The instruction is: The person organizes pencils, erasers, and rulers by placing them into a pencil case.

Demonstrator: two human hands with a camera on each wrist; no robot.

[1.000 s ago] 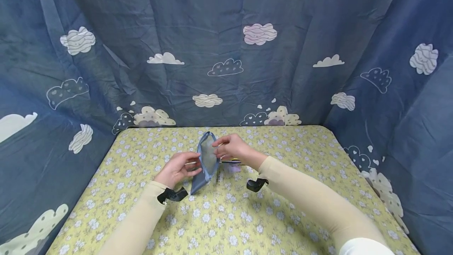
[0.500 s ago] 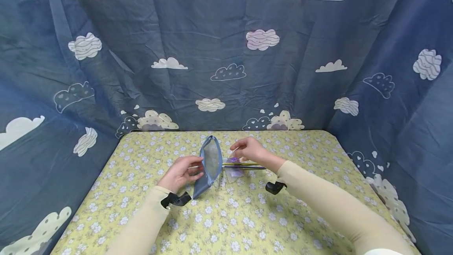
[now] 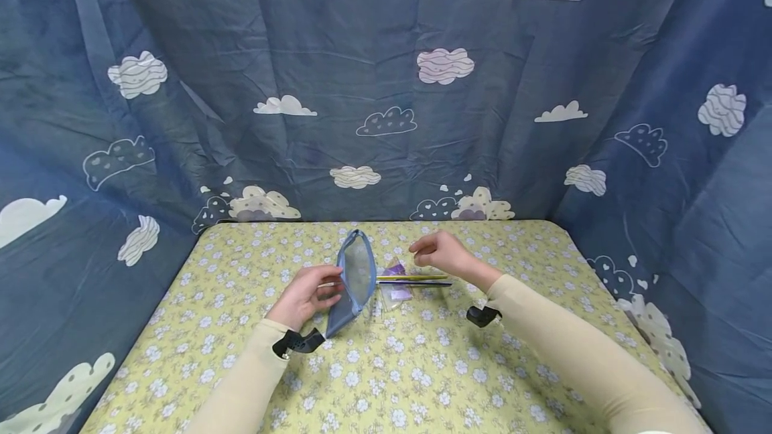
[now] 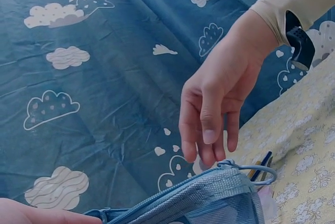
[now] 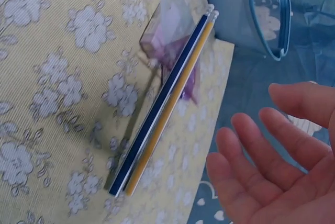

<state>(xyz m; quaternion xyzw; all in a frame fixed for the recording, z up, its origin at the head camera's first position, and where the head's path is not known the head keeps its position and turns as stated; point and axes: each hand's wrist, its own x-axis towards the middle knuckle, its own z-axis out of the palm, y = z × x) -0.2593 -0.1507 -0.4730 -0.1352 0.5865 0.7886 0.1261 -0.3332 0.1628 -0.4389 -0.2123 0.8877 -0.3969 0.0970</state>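
Observation:
A blue zip pouch (image 3: 341, 312) stands tilted on the table, its mouth spread wide and facing right. My left hand (image 3: 306, 297) holds it by the left edge of that mouth, fingers bent along its side. To the right of the pouch lie two slim pencil-like sticks side by side, one yellow (image 5: 171, 104) and one dark blue (image 5: 157, 104), each with a small white end. Beneath them is a see-through and purple piece (image 5: 157, 43), partly hidden by the sticks. Above the sticks hovers my right hand (image 3: 443, 252), fingers loosely bent, holding nothing.
A yellow flowered cloth (image 3: 362, 380) covers the table. Dark blue curtains with clouds (image 3: 356, 176) hang behind it and on both sides. A ring pull (image 4: 264, 176) sticks out from the pouch's zip end.
My right hand has drawn away from the pouch mouth to the right, uncovering the two sticks and the purple piece. My left hand still holds the pouch in nearly the same spot.

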